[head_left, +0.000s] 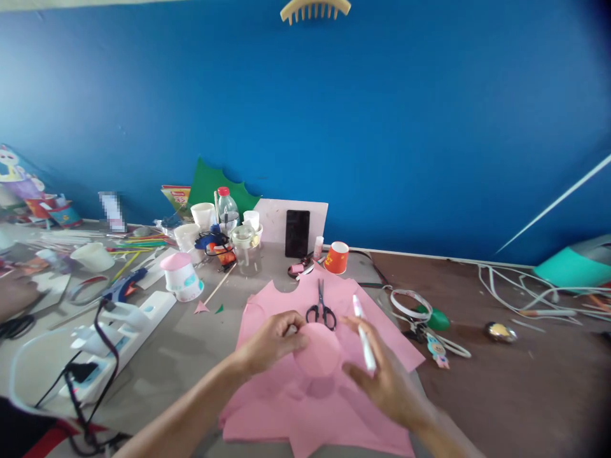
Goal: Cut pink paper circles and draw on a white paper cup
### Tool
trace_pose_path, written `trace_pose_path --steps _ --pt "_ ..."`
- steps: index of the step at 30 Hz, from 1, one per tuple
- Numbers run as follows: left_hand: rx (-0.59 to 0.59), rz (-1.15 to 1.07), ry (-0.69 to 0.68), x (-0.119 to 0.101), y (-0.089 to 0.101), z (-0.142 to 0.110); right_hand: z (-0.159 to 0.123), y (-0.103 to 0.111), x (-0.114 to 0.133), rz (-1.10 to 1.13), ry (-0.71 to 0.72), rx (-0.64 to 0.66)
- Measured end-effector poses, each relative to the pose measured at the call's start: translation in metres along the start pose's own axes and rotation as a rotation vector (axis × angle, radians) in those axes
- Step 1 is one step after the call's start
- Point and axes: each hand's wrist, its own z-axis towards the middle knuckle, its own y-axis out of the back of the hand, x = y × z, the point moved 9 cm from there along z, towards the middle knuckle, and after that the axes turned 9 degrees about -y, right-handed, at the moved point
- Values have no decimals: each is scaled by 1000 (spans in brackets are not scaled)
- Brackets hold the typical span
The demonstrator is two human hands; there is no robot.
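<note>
My left hand [281,340] pinches the left edge of a round pink paper disc [319,351] between thumb and fingers. The disc is lifted a little over a stack of pink paper [267,410] with cut edges. To its right, my right hand [382,375] holds a white pen [365,340] with a pinkish tip, upright among its fingers. The thumb and index finger of that hand stand apart, close to the disc's right side. Just behind the disc lie black-handled scissors [321,308], blades pointing away, on the pink paper.
Behind stand an orange paper cup [337,257], a black phone [296,234] and a glass jar [247,251]. A white cup with a pink top [181,277] and a power strip [119,343] are left. Another person's hand [16,296] shows far left. Keys [432,343] lie right.
</note>
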Motion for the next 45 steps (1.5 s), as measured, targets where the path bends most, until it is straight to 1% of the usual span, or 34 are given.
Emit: trace_pose_path --steps 3,4,5,6,7,10,12,15,19,23,25,28,31,33,35,37,38,40,41,43,45 --pt "-55 -35 23 8 24 -15 -36 -38 23 -259 362 242" --pt "-61 -28 37 12 29 -20 -49 -47 28 -312 474 286" --pt "-63 -32 44 16 32 -25 -57 -53 28 -356 537 305" --pt "-66 -41 56 20 33 -29 -61 -58 28 -389 571 301" --pt "-52 -53 65 23 31 -33 -62 -60 26 -416 569 280" --pt "-40 -39 63 24 27 -41 -53 -62 19 -482 484 188" --pt "-31 -19 52 18 23 -44 -48 -64 21 -508 468 138" --pt "-4 -26 47 8 15 -46 -41 -69 26 -506 486 102" --pt "37 -58 55 2 3 -43 -31 -76 22 -489 453 124" --pt "67 -60 75 6 -9 -39 -17 -81 15 -492 381 181" --pt "79 -25 83 8 -13 -39 -7 -83 14 -483 329 200" --pt "72 47 46 10 -17 -37 3 -79 16 -451 287 177" --pt "46 100 10 16 -19 -37 7 -72 14 -404 288 169" --pt "50 156 38 24 -22 -39 7 -65 7 -354 284 178" --pt "94 232 86 32 -26 -41 10 -52 -2 -281 246 148" --pt "171 343 110 34 -32 -43 13 -33 -9 -168 180 53" --pt "217 412 98 33 -35 -43 15 -22 -11 -97 137 1" --pt "308 562 28 27 -42 -44 14 -4 -12 62 42 -76" --pt "343 641 -13 24 -45 -44 13 1 -11 141 -6 -87" --pt "394 789 -73 21 -50 -46 6 8 -5 287 -55 -84" --pt "439 910 -105 22 -54 -49 -5 11 -1 418 -61 -72"
